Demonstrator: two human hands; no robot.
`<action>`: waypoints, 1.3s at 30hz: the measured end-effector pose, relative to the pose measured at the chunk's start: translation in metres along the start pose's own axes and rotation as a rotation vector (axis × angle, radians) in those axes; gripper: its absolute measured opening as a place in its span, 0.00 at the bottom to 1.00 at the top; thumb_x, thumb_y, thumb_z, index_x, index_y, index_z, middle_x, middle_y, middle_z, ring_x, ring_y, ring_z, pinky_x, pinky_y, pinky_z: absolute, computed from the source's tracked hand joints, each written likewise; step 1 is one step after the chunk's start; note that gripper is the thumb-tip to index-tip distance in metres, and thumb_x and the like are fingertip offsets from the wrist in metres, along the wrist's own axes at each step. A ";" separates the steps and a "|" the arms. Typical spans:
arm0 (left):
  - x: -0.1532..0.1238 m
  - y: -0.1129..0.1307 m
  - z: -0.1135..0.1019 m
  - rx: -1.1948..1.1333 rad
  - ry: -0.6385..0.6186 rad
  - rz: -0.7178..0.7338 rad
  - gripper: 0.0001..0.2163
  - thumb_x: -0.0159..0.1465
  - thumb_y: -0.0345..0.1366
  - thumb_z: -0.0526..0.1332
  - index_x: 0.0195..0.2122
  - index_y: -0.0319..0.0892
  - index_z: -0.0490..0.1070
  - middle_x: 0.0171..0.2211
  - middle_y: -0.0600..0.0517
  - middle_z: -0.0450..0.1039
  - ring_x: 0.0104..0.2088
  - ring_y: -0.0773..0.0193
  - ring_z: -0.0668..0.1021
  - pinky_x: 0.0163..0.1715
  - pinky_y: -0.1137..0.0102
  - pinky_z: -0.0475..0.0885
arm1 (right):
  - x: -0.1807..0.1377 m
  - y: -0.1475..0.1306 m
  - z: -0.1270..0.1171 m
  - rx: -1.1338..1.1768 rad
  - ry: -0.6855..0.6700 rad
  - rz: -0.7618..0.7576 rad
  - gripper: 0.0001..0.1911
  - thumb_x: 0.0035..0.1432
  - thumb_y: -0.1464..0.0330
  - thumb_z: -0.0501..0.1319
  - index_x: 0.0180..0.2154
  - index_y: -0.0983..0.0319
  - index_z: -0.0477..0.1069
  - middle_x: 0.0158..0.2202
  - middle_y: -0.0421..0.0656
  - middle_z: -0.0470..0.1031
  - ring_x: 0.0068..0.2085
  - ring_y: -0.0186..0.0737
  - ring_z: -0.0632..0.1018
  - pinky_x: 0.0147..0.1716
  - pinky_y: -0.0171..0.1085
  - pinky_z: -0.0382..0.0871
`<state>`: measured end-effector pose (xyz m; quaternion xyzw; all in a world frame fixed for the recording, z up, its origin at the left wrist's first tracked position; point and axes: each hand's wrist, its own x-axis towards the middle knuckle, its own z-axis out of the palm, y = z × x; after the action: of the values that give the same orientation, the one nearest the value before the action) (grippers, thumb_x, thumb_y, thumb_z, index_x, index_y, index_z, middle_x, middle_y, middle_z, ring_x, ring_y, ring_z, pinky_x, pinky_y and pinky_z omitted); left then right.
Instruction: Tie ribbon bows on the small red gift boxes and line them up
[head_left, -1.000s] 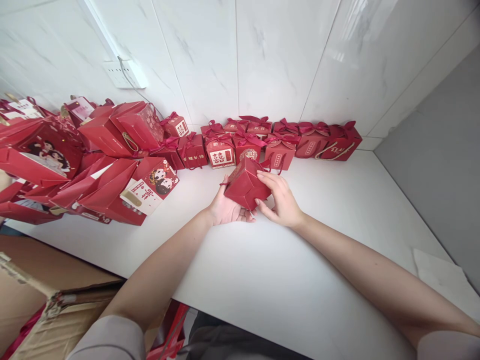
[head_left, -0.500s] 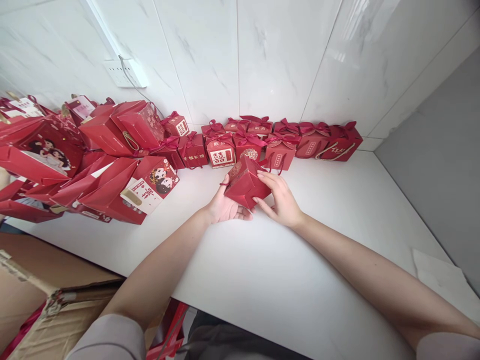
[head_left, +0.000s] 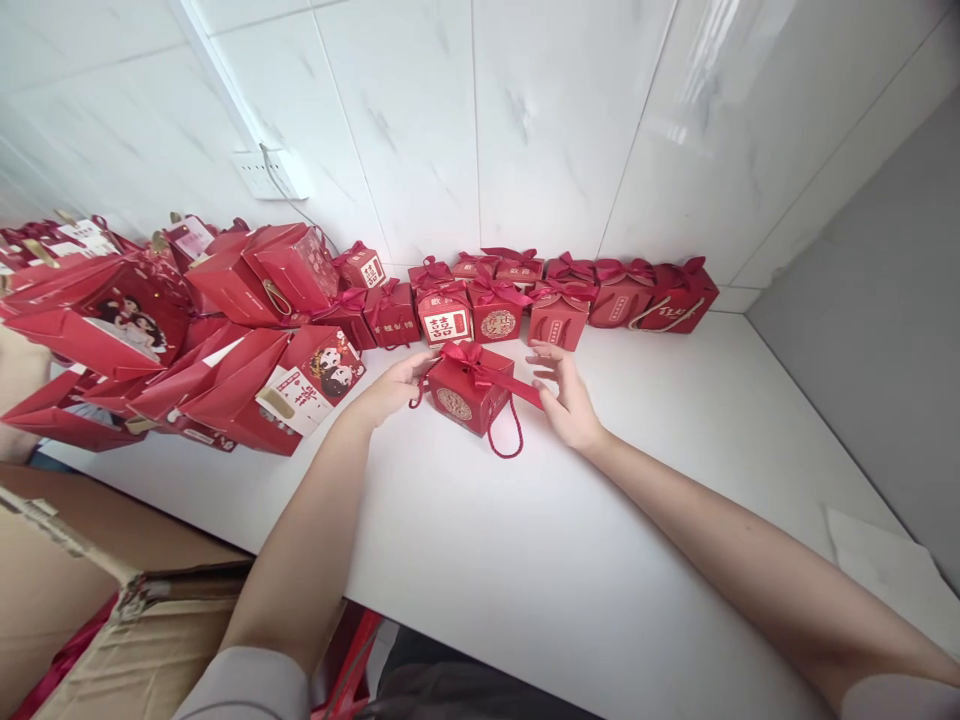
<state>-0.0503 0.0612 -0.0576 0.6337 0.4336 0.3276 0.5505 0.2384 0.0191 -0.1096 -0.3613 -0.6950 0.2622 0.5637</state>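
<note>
Box of red card, roughly cubic (head_left: 472,414), sits upright on smooth white tabletop (head_left: 480,560), roughly mid-view, b/w the two hands. Round gold emblem (head_left: 454,403) on its near-left face; print on the near-right one too small to read. On top: shiny crimson ribbon bow (head_left: 475,367), one flat tail running out to the right. Twisted dark-red cord handle (head_left: 508,456) loops down by the near-right face; another bit of cord shows at the left side, just beside the L hand.

L hand (head_left: 394,388): fingers stretched to the box's left edge, tips partly hidden — can't tell if they pinch box or cord. R hand (head_left: 568,402): fingers apart, not clamped on anything, thumb near the ribbon tail's end; can't tell if it touches.

Behind, along the white marble-look tiled wall (head_left: 555,130), stand small red card boxes w/ ribbon bows (head_left: 559,320), packed close. To the left — a heap of bigger red card gift boxes (head_left: 240,395), some w/ cartoon figures. White plastic wall socket (head_left: 281,180) above, w/ thin grey cable. Lower left: open brown cardboard carton (head_left: 90,640), crimson stuff inside. Far right: flat white sheet (head_left: 885,545).
</note>
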 end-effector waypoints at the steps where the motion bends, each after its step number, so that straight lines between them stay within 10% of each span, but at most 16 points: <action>1: 0.001 0.000 -0.002 -0.036 0.077 -0.005 0.35 0.43 0.23 0.58 0.57 0.44 0.70 0.52 0.47 0.74 0.49 0.53 0.76 0.40 0.69 0.72 | 0.000 0.000 0.002 0.092 -0.055 0.073 0.20 0.65 0.63 0.55 0.57 0.56 0.57 0.63 0.50 0.57 0.59 0.48 0.68 0.55 0.51 0.67; 6: 0.007 -0.004 -0.011 -0.143 0.477 -0.062 0.24 0.47 0.32 0.59 0.48 0.40 0.74 0.46 0.44 0.77 0.46 0.55 0.78 0.43 0.66 0.72 | 0.002 -0.002 0.007 0.523 -0.225 0.431 0.24 0.67 0.51 0.50 0.57 0.58 0.58 0.39 0.46 0.79 0.38 0.44 0.80 0.42 0.45 0.74; 11: 0.004 0.000 -0.018 -0.064 0.618 -0.079 0.18 0.53 0.41 0.60 0.44 0.41 0.73 0.43 0.44 0.78 0.41 0.59 0.80 0.41 0.67 0.72 | 0.006 0.002 -0.001 0.532 -0.182 0.527 0.28 0.63 0.45 0.52 0.45 0.63 0.68 0.20 0.41 0.75 0.17 0.39 0.72 0.22 0.38 0.68; 18: -0.025 0.063 -0.008 0.240 0.555 -0.108 0.21 0.57 0.51 0.60 0.47 0.43 0.74 0.46 0.43 0.77 0.48 0.49 0.78 0.51 0.57 0.68 | 0.009 0.018 -0.003 0.528 -0.095 0.572 0.27 0.56 0.44 0.60 0.38 0.63 0.71 0.23 0.42 0.76 0.19 0.38 0.75 0.24 0.38 0.70; 22: -0.040 0.089 0.054 0.896 0.630 -0.317 0.42 0.54 0.64 0.56 0.60 0.35 0.64 0.57 0.29 0.66 0.59 0.28 0.65 0.58 0.40 0.52 | 0.008 0.019 -0.002 0.544 -0.091 0.584 0.28 0.55 0.44 0.61 0.37 0.64 0.71 0.24 0.43 0.76 0.20 0.39 0.76 0.25 0.38 0.71; 26: -0.057 0.093 0.108 1.270 0.529 -0.380 0.51 0.53 0.65 0.56 0.69 0.35 0.45 0.56 0.26 0.64 0.54 0.27 0.69 0.56 0.34 0.48 | 0.007 0.020 -0.004 0.552 -0.088 0.593 0.27 0.56 0.44 0.60 0.37 0.64 0.71 0.24 0.43 0.76 0.21 0.39 0.76 0.26 0.39 0.71; 33: -0.086 0.097 0.082 1.126 0.234 -0.408 0.53 0.52 0.57 0.63 0.70 0.47 0.32 0.55 0.35 0.66 0.53 0.38 0.72 0.54 0.46 0.62 | 0.006 0.026 -0.006 0.564 -0.098 0.609 0.25 0.58 0.47 0.61 0.38 0.63 0.72 0.26 0.43 0.77 0.23 0.38 0.77 0.29 0.38 0.72; 39: -0.118 0.111 0.081 0.978 0.302 -0.277 0.53 0.51 0.55 0.67 0.70 0.44 0.37 0.57 0.38 0.66 0.53 0.43 0.74 0.47 0.57 0.72 | 0.003 0.031 -0.006 0.568 -0.105 0.624 0.25 0.55 0.47 0.63 0.38 0.63 0.72 0.26 0.43 0.77 0.23 0.38 0.77 0.29 0.38 0.71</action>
<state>-0.0053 -0.0816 0.0438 0.6991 0.6898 0.0987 0.1602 0.2504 0.0400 -0.1299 -0.3707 -0.4802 0.6194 0.4984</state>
